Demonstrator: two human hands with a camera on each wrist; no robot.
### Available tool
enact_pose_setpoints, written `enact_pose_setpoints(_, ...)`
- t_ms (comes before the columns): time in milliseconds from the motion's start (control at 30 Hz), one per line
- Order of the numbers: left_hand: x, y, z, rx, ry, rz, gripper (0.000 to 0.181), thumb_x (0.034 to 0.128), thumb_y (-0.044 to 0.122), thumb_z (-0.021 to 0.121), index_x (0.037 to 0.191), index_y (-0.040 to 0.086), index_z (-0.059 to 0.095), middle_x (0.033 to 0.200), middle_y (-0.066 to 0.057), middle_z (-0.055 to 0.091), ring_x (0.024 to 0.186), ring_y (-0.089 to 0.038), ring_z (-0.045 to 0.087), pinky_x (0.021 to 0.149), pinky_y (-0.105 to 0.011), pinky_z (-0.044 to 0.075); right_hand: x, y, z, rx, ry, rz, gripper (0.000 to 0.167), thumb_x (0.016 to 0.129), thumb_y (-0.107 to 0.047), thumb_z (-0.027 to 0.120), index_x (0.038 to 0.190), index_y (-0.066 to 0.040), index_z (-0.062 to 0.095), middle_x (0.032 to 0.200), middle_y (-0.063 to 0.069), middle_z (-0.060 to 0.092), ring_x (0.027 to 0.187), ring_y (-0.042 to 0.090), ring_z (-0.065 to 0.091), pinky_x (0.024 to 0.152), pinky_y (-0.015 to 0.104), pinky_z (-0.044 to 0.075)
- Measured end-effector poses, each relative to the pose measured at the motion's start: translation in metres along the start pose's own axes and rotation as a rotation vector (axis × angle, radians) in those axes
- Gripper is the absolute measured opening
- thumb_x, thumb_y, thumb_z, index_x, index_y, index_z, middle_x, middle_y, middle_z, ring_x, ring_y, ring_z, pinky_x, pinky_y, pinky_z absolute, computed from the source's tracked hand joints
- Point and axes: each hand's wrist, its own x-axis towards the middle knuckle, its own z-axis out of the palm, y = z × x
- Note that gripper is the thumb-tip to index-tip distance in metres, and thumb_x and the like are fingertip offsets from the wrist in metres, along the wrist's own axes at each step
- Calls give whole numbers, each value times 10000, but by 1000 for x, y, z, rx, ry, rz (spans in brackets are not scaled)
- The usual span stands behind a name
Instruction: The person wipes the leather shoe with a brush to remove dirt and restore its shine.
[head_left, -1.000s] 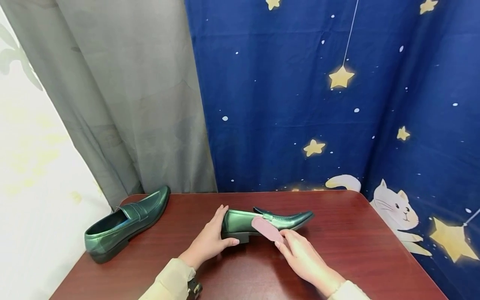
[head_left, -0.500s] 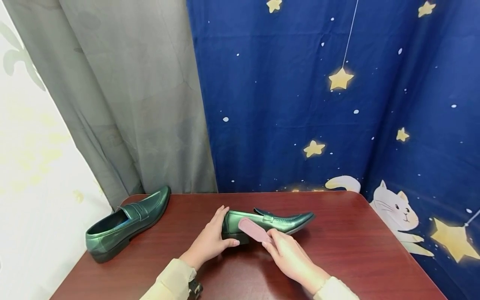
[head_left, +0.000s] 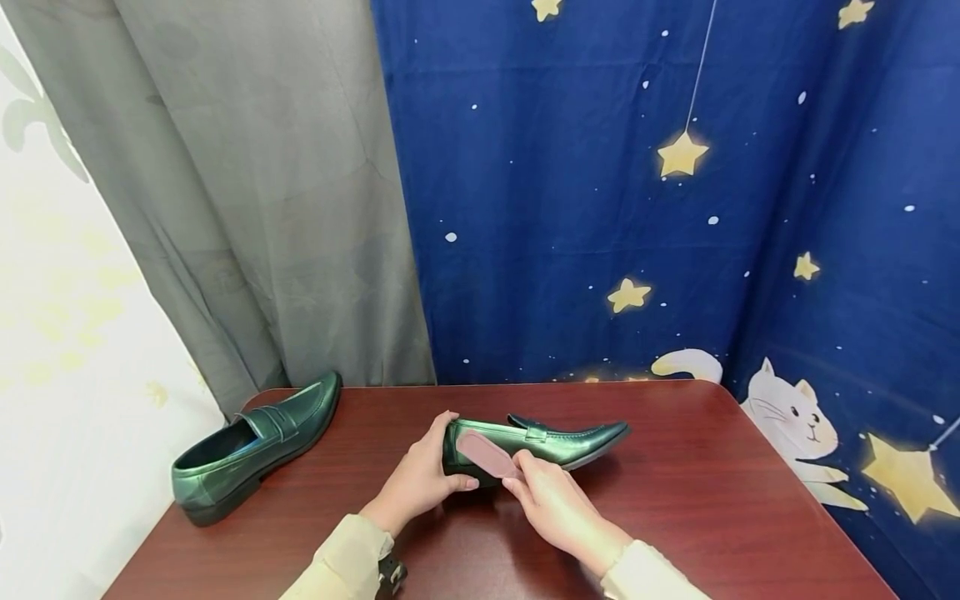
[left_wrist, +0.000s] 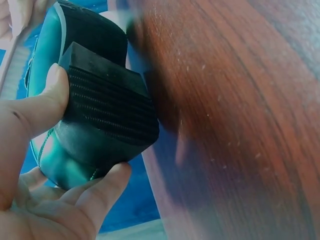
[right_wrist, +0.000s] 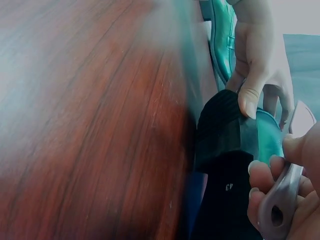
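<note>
A green loafer is held by its heel in my left hand, toe pointing right. In the left wrist view the thumb presses the black heel block and the fingers curl round the back of the shoe. My right hand grips a pink brush-like tool, whose flat head lies over the shoe's side near the heel; whether it touches cannot be told. The tool's handle, with a hole at its end, shows in the right wrist view beside the dark sole.
Another green loafer stands upright at the left of the red-brown wooden table. Behind the table hang a grey curtain and a blue curtain with stars.
My right hand has moved left with the pink tool, from the middle of the shoe's side toward its heel. My left hand and the held shoe have hardly moved.
</note>
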Motion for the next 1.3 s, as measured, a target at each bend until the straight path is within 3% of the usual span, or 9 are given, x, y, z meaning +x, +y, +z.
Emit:
enact_pose_setpoints(200, 3, 1, -2, 14, 0, -12, 1018, 674, 301, 952, 1486, 186, 349, 1206, -73, 675, 1009, -191, 660, 904, -432, 535, 8, -7, 5, 3, -11, 22, 130, 1015, -262, 610, 1048, -153, 547, 686, -91, 509, 592, 55, 473, 540, 246, 383)
enact_pose_setpoints(433, 5, -1, -1, 31, 10, -10, 1020, 646, 309, 966, 1467, 177, 376, 1179, -83, 692, 1000, -203, 670, 891, -439, 539, 15, -15, 12, -21, 14, 27, 127, 1018, -267, 599, 993, -163, 530, 657, -98, 494, 575, 62, 472, 519, 253, 376)
enact_pose_setpoints(733, 5, -2, -3, -1, 10, -44, 1036, 626, 338, 974, 1471, 172, 400, 1220, -101, 690, 1040, -215, 665, 916, -449, 530, 17, -15, 21, -27, -17, 103, 176, 1044, -291, 557, 941, -154, 518, 645, -62, 478, 540, 91, 464, 499, 272, 372)
enact_pose_setpoints(967, 5, -3, -4, -22, 10, -33, 1040, 630, 332, 971, 1476, 150, 395, 1216, -116, 690, 1025, -216, 655, 909, -440, 518, 14, -14, 24, -114, 63, 81, 212, 1032, -308, 570, 915, -143, 510, 633, 15, 566, 573, 242, 631, 478, 350, 396)
enact_pose_setpoints(1300, 7, -4, -5, -32, -19, -46, 1051, 650, 354, 961, 1497, 137, 377, 1259, -127, 672, 1063, -220, 649, 941, -456, 517, 5, -8, 21, -172, 114, 76, 214, 1025, -306, 579, 917, -136, 504, 631, 48, 608, 547, 273, 638, 461, 374, 403)
